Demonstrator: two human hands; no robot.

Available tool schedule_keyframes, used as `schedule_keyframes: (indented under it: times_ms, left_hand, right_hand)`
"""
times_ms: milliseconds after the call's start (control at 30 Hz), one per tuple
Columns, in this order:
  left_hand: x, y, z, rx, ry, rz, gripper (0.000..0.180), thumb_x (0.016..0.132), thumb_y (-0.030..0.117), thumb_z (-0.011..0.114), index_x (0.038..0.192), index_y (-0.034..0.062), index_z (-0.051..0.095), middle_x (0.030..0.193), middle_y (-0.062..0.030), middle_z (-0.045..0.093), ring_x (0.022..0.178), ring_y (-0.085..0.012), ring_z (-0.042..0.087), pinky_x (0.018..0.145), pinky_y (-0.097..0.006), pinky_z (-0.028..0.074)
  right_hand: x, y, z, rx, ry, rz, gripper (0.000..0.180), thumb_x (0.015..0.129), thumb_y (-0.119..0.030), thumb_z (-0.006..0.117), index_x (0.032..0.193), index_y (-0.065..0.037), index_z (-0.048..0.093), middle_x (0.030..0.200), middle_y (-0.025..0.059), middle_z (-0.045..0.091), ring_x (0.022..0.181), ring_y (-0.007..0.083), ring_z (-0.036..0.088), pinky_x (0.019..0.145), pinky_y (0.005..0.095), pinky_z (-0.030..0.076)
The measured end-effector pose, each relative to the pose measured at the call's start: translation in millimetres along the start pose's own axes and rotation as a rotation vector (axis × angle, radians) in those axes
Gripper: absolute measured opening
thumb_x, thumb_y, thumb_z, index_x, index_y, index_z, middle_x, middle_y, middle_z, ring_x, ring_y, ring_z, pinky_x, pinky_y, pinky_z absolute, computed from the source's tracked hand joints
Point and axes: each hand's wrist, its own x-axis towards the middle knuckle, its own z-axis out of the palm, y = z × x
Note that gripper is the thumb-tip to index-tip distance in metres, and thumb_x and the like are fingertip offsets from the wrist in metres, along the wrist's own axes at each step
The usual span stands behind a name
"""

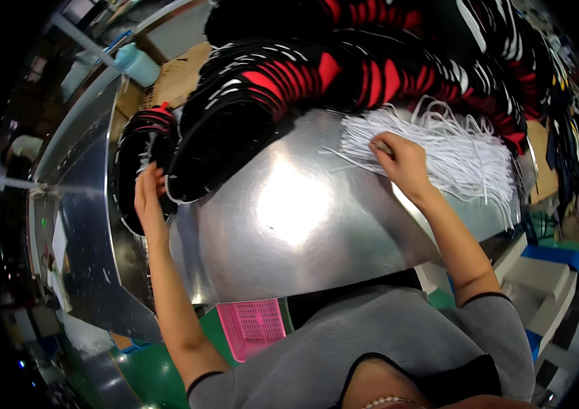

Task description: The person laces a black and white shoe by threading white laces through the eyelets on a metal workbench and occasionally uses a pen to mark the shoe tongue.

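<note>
White laces: the bundle lay spread on the table's right, strands roughly side by side, presumably so single ones could be drawn off.
Right hand: it hovered over the laces' near-left part, fingers curled, thumb toward the index; whether they pinched a strand, I could not tell.
Left stack: black-and-red uppers stood at the left edge, likely for easy reach.
Left hand: it lay against that stack, fingers slightly bent; any grip was unclear.
Long row: more uppers leaned overlapping, probably to save room.
Metal table: its bare middle separated both hands.
</note>
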Motion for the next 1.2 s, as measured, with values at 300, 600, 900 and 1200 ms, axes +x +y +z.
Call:
schedule_keyframes:
  times_ms: [300,600,900,1200]
  left_hand:
    - [-40,1,26,0.375,0.192,0.154,0.024,0.096,0.016,0.065,0.113,-0.0007,0.061,0.092,-0.0047,0.062,0.078,-0.0140,0.058,0.073,-0.027,0.047]
    - [-193,139,78,0.686,0.180,0.888,0.030,0.078,0.006,0.073,0.105,0.0045,0.061,0.104,-0.0117,0.056,0.098,-0.0286,0.054,0.085,-0.040,0.040]
    - [-256,87,139,0.517,-0.380,0.492,0.032,0.084,0.006,0.068,0.116,0.0030,0.065,0.119,-0.0194,0.059,0.110,-0.0374,0.057,0.097,-0.046,0.045]
    - [-173,102,88,0.912,-0.687,0.090,0.030,0.097,0.023,0.061,0.111,-0.0036,0.062,0.098,-0.0150,0.067,0.087,-0.0304,0.065,0.081,-0.038,0.050]
  right_hand:
    - [4,-8,53,-0.269,-0.111,-0.111,0.022,0.082,-0.028,0.074,0.093,-0.010,0.069,0.089,0.0078,0.067,0.079,0.0306,0.067,0.068,0.0422,0.051]
    - [-2,-107,-11,1.023,-0.291,-0.125,0.011,0.097,-0.015,0.062,0.100,-0.005,0.059,0.082,0.0017,0.061,0.064,0.0049,0.047,0.057,0.0209,0.038]
    - [-73,-80,-233,2.142,-0.282,-0.561,0.011,0.094,-0.002,0.052,0.101,-0.005,0.060,0.088,0.0076,0.062,0.042,0.0056,0.046,0.033,0.0216,0.036]
    - [-116,-76,-4,1.391,-0.717,0.402,0.020,0.095,-0.025,0.064,0.102,-0.006,0.062,0.078,0.0005,0.063,0.057,0.0041,0.048,0.049,0.0210,0.037]
